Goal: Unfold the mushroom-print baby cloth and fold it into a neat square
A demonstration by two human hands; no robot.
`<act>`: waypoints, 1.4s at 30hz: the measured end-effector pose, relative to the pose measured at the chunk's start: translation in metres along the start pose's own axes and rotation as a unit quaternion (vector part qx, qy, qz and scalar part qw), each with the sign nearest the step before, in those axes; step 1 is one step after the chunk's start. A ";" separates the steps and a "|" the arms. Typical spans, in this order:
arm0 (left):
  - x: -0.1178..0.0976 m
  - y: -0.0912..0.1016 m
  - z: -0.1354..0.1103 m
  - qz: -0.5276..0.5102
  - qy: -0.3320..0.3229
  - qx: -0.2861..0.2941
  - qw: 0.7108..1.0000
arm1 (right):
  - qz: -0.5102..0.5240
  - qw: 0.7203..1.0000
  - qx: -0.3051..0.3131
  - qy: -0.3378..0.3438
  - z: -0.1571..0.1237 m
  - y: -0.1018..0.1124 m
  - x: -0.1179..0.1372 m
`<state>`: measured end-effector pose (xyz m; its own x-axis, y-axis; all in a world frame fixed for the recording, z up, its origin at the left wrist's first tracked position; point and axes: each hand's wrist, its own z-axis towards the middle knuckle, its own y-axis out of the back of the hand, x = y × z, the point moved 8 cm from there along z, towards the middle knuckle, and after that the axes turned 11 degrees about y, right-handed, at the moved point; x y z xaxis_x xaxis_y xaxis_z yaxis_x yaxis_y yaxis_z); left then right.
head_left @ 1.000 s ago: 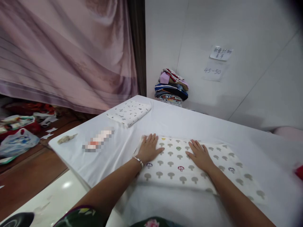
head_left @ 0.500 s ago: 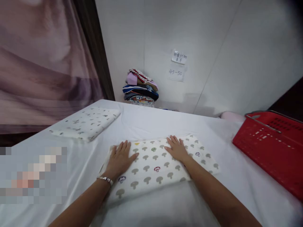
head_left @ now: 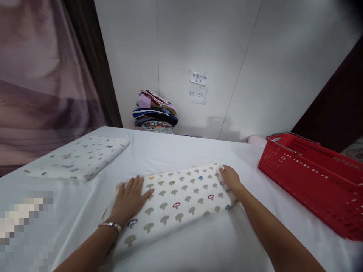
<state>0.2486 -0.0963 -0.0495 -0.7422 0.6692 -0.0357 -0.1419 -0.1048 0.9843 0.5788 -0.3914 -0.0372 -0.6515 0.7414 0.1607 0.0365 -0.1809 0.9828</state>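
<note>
A folded white cloth (head_left: 184, 198) printed with grey and coloured mushrooms lies in front of me on the white-covered table. My left hand (head_left: 130, 200), with a silver bracelet at the wrist, rests flat on the cloth's left end, fingers stretched out. At the cloth's far right corner, my right hand (head_left: 230, 177) is closed on the edge, its fingertips partly hidden. A sheer white layer spreads from the near side of the cloth toward me. Farther left lies another folded white cloth (head_left: 82, 156) with a small dark print.
A red plastic basket (head_left: 300, 181) with a metal handle stands on the right. Behind the table, a stack of folded fabrics (head_left: 155, 111) is against the wall, near two paper notes (head_left: 197, 87). A pinkish curtain (head_left: 34, 83) hangs at left.
My right hand has slid from the top of the mushroom cloth to its right end and closed on the edge. My left hand stays flat on the left end. The view has turned slightly right.
</note>
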 end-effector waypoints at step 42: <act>0.059 0.024 -0.012 -0.138 0.171 0.037 0.975 | 0.046 0.958 0.136 0.250 -0.075 -0.049 0.171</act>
<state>0.1940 -0.0684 -0.0304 -0.8592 0.3780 -0.3448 -0.3294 0.1071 0.9381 0.4086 -0.3045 -0.0643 -0.9153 0.3158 0.2499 0.2616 -0.0054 0.9652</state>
